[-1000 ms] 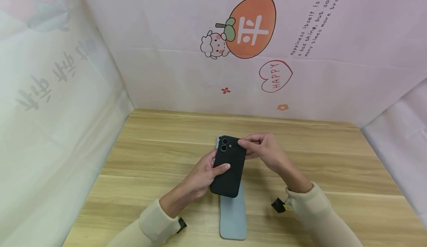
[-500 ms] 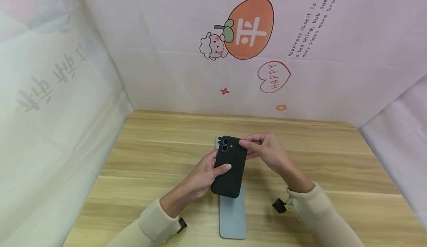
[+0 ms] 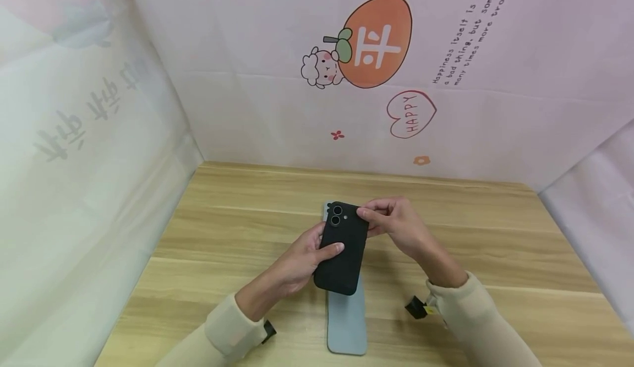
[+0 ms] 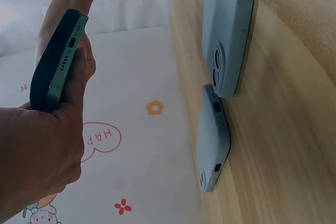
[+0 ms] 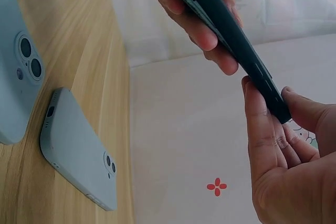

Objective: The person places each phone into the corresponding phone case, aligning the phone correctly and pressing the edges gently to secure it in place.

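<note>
Raised above the table is a phone in a black case (image 3: 342, 262), its back with two camera lenses turned up in the head view. My left hand (image 3: 302, 257) grips its left side, thumb across the back. My right hand (image 3: 398, 224) pinches its upper right corner. In the left wrist view, the greenish phone edge (image 4: 65, 72) with its charging port shows beside the dark case, with a narrow gap between them near the lower end. Beneath lies a light blue cased phone (image 3: 346, 323); a second light blue cased phone (image 4: 210, 140) lies beyond it, mostly hidden in the head view.
The wooden table (image 3: 238, 235) ends at a printed cloth backdrop (image 3: 257, 119) at the back. Cloth also hangs at the left and right sides. Black wrist-camera parts (image 3: 416, 306) stick out by the sleeves.
</note>
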Motion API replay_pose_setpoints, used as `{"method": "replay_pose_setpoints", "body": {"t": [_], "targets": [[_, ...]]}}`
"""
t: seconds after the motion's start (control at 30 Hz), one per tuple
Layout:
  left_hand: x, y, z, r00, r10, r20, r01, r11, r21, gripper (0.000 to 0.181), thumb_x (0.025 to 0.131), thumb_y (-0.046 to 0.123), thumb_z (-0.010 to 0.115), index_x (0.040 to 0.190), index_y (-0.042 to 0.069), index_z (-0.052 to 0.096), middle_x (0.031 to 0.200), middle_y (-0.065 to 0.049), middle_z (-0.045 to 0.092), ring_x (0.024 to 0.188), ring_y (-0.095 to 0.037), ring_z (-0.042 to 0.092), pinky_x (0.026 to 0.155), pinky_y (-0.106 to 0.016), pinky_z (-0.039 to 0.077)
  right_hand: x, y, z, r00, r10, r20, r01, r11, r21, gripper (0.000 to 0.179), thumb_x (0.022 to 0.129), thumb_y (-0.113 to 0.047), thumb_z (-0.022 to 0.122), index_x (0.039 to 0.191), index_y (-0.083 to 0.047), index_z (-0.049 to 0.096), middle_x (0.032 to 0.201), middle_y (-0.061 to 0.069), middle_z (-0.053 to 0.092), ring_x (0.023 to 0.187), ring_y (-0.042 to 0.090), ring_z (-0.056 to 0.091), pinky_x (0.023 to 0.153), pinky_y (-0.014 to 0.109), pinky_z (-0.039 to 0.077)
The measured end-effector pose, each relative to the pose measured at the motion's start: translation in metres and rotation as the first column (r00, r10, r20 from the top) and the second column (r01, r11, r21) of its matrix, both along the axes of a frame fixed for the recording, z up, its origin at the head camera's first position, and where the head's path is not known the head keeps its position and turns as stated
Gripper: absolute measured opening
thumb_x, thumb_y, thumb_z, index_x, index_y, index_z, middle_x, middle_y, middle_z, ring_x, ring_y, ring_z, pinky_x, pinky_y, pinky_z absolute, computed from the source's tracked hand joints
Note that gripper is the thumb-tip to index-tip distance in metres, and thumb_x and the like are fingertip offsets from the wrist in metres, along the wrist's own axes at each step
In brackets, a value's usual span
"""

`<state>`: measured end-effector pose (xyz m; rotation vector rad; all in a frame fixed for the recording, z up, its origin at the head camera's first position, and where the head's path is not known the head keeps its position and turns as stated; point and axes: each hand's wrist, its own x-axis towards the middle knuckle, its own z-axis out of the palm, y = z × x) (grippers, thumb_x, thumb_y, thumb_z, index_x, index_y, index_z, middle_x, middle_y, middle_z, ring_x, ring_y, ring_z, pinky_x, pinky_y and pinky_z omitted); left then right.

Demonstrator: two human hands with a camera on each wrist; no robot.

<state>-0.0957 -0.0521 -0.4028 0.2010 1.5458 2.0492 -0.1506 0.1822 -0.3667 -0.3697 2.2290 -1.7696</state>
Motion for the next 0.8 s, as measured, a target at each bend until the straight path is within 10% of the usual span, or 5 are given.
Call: {"method": "replay_pose_setpoints", "body": {"t": [0.8], "targets": [[-0.007,-0.013,0.001,0.988,-0.137,-0.075,0.129,0.987,-0.098,0.038,0.113,0.016,0.053,0.143,-0.007,0.055,0.128,-0.023,0.072,0.114,-0.026,0.073,0.1,-0.042,0.059,0.012,-0.003,0.006,0.999,0.028,-0.045,-0.027,0.999,0.03,0.021,0.103,-0.008,0.07,0.106,0.012,0.075,0.091,0.018,0.077,0.077,0.022,0.077,0.073,0.038,0.066]]}}
